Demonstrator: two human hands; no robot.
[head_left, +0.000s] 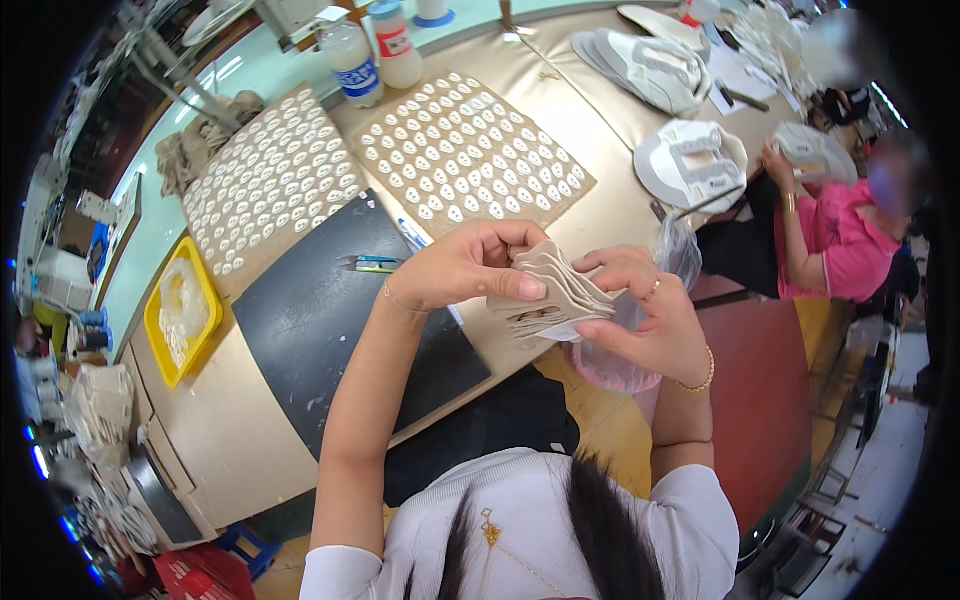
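Both hands closed on a fanned stack of thin beige cut pieces [555,290], held above the black rectangular mat [330,320] edge. Left hand [460,265] pinches top-left; right hand [640,315] supports the right end. Long axis runs left-right between them.

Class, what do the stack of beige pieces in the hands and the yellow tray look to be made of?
Stack of beige pieces, held by left hand and right hand: probably thin matte fabric or faux leather; the layers bend and fan apart. Yellow tray: likely smooth moulded plastic, with glossy, even colour.
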